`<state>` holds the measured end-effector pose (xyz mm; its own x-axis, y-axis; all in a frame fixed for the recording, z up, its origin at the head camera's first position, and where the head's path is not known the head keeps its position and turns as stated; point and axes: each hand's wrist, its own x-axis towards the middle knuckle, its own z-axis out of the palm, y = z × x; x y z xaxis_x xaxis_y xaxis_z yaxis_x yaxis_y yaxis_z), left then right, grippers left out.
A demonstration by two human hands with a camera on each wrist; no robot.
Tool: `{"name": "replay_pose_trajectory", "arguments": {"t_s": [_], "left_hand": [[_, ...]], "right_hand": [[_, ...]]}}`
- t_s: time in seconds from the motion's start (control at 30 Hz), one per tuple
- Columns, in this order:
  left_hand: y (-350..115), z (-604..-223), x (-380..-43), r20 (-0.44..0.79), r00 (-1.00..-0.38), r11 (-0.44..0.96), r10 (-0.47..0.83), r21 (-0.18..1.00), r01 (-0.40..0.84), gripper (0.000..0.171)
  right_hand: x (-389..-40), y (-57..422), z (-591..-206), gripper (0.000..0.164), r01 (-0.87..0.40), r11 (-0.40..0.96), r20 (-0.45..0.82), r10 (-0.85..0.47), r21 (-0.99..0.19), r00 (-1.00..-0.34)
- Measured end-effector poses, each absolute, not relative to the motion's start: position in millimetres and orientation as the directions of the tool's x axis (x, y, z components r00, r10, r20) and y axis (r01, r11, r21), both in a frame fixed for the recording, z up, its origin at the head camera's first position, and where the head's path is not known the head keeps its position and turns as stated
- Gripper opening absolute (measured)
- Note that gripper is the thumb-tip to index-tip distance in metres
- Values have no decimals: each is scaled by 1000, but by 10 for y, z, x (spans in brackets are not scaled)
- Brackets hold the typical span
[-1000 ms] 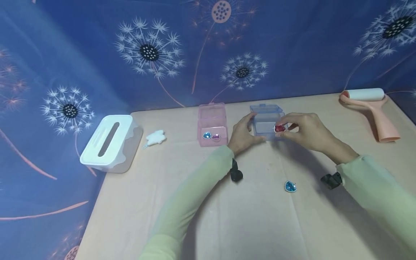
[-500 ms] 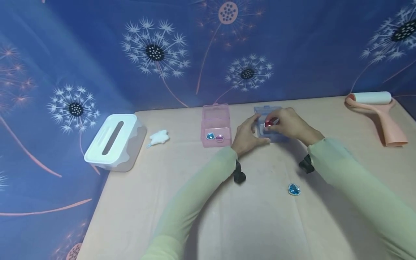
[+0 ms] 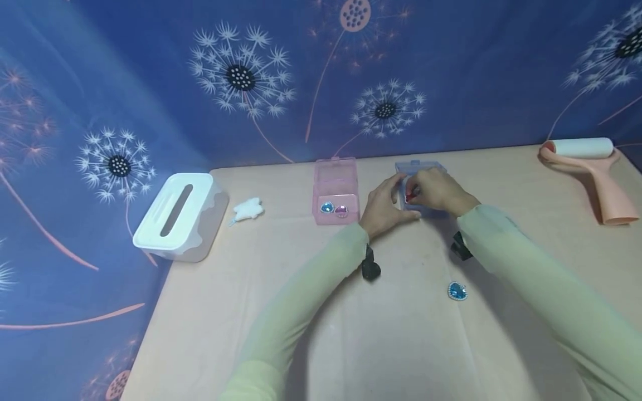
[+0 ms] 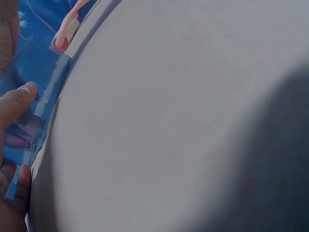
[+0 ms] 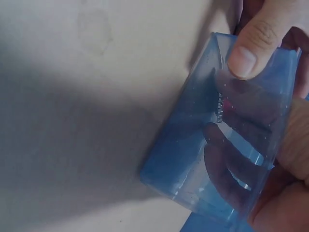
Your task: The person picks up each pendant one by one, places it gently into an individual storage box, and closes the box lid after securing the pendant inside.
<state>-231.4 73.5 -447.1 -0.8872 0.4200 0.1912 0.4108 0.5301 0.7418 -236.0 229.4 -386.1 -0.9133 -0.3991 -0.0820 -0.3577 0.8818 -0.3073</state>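
Note:
A clear blue plastic box [image 3: 432, 213] stands with its lid up towards the back of the table. My left hand [image 3: 383, 207] holds it by the left side, its thumb pressed on the front wall in the right wrist view. Inside the box, my right hand [image 3: 435, 190] pinches a red gem [image 3: 411, 196] with a beaded silver edge; the fingers cover most of it. Through the see-through wall [image 5: 183, 150] those fingers show close to the bottom. Nearer the front lies a blue gem [image 3: 457, 291] with a pale beaded rim.
Left of the hands stands an open pink box [image 3: 336, 174] holding a blue gem [image 3: 327, 207] and a pink gem [image 3: 341, 211]. Farther left are a small white star-shaped item [image 3: 248, 209] and a white tissue box [image 3: 173, 217]. A peach-handled lint roller [image 3: 604, 181] lies at the right.
My right hand has moved left and down into the blue box, carrying the red gem from its right edge. The left hand keeps its hold; the view has shifted slightly.

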Motion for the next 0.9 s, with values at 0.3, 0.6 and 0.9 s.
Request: {"name": "replay_pose_trajectory", "arguments": {"t_s": [0.3, 0.6, 0.9], "left_hand": [[733, -4452, -2309, 195, -883, 536, 427, 732, 420, 94], [732, -4440, -2323, 166, -893, 530, 418, 754, 388, 96], [742, -4427, -2324, 165, -897, 555, 410, 735, 389, 98]], "right_hand": [[-2381, 2280, -3847, 6, -359, 894, -108, -399, -269, -911], [-2254, 2372, -3739, 25, -418, 826, 11, -448, -378, -894], [-1540, 2548, -3638, 47, -555, 746, 340, -447, -370, -827]]}}
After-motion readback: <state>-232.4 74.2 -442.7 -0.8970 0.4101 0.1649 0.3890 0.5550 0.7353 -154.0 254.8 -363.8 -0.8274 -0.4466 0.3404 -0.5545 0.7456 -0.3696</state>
